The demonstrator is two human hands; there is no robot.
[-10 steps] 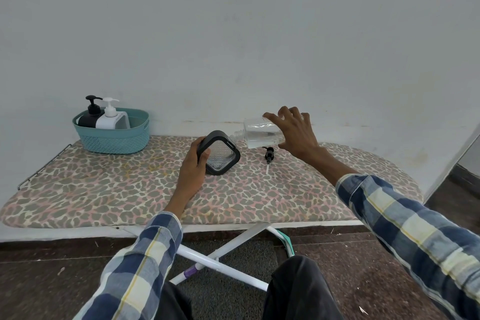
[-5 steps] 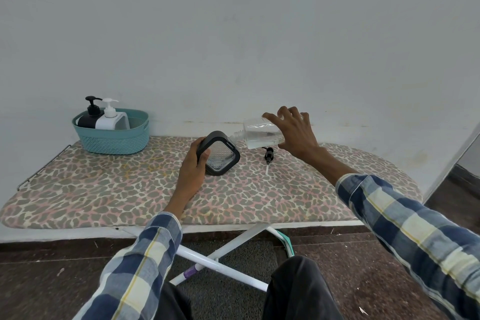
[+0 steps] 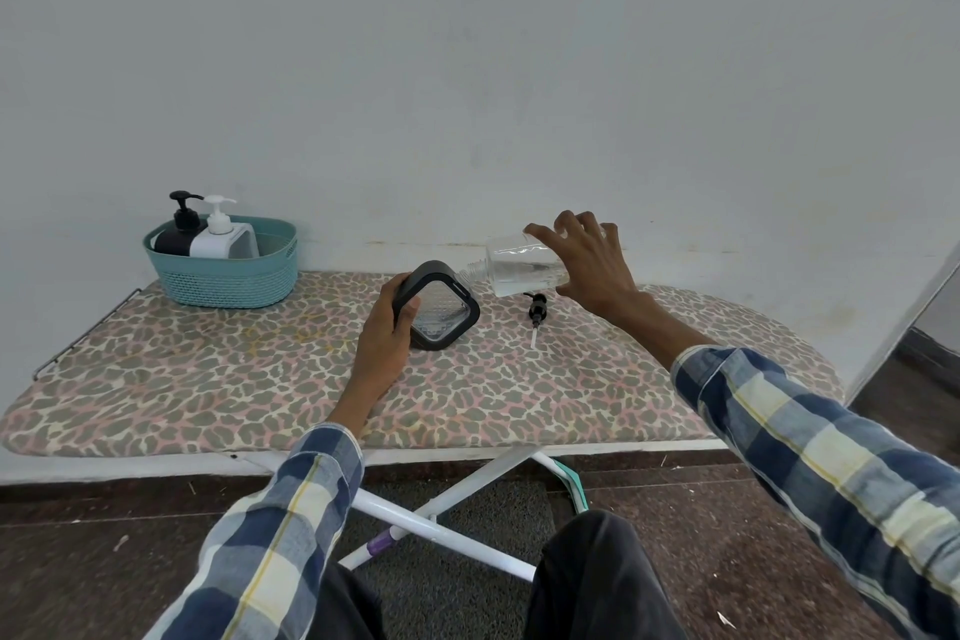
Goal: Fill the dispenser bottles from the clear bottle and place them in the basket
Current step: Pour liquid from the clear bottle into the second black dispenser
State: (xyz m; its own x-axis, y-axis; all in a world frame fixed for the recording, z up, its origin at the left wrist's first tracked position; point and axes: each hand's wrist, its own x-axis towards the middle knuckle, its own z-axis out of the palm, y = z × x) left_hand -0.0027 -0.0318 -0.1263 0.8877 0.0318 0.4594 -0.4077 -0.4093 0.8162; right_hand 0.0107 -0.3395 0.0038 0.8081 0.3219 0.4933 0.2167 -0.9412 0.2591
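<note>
Nearest: plaid sleeves, dark trousers, white crossed legs of the ironing board w/ padded leopard-print cover, soft, slightly uneven as a base. Mid-board: left hand is wrapped round the side of the square dispenser bottle, thumb on the front edge, fingers curled behind; bottle is tilted, neck up-right, one lower corner at or near the cover. Black rounded-square frame, ribbed translucent face, prob. hard plastic, smooth; likely light while near-empty, heavier as it fills, so grip is best kept on the frame edges, not the face. Just right of it the black pump head w/ white dip tube lies loose on the cover, small, easily rolled or knocked. Right hand is spread over the base end of the clear bottle, fingertips pinching it from above and behind; bottle held near horizontal, threaded mouth right at the dispenser's neck, some clear liquid inside. Thin clear wall, rigid-looking, prob. slippery if wet; hold near the base gives tilt control but little margin, so slow tilt is advised to avoid a spill on fabric. Whether liquid is actually flowing can't be told. Far left by the wall: teal perforated plastic basket, already holding a black pump bottle and a white pump bottle, upright, touching each other; room is left at the right side. Behind: plain pale wall.
</note>
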